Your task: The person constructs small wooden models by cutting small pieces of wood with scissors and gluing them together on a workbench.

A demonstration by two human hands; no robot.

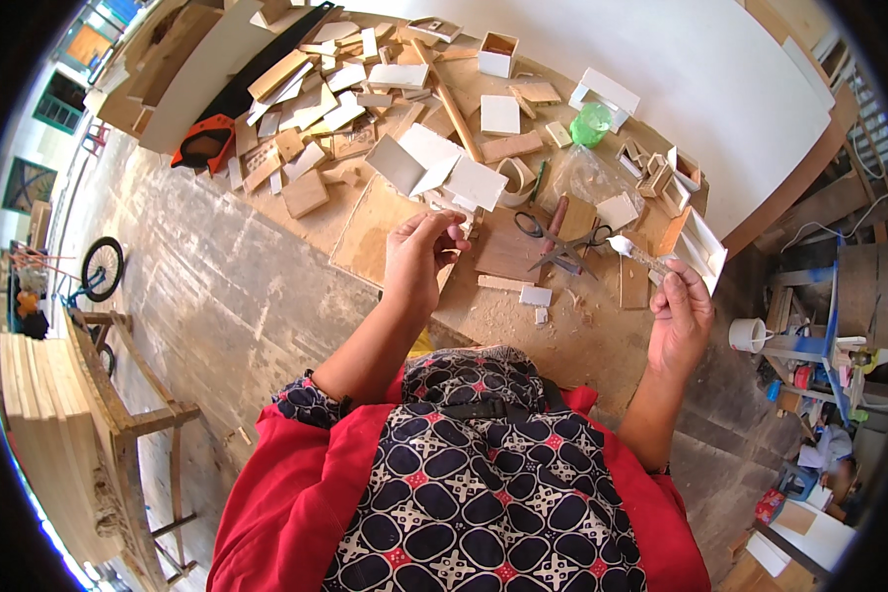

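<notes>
My left hand [416, 259] is raised near the middle of the workbench, its fingers curled and pinched; whatever they hold is too small to make out. My right hand [683, 311] grips a narrow stick [644, 259] whose tip carries a white blob [620, 245]. Between my hands lie dark-handled scissors [562, 252], a round reddish-brown rod [557, 217] and a brown board [503, 255]. Small white blocks [535, 294] and shavings sit on the bench's near part. Just beyond my left hand are white square panels [474, 183]; beside my right hand is a white-and-wood open box [701, 252].
Wood offcuts [306, 109] cover the bench's back left beside an orange-handled saw [202, 141]. A green container [590, 124] and large white sheet [730, 99] are at back right. Stacked boards on a trestle [59, 424] and a bicycle [102, 271] stand left, a cluttered shelf [839, 345] right.
</notes>
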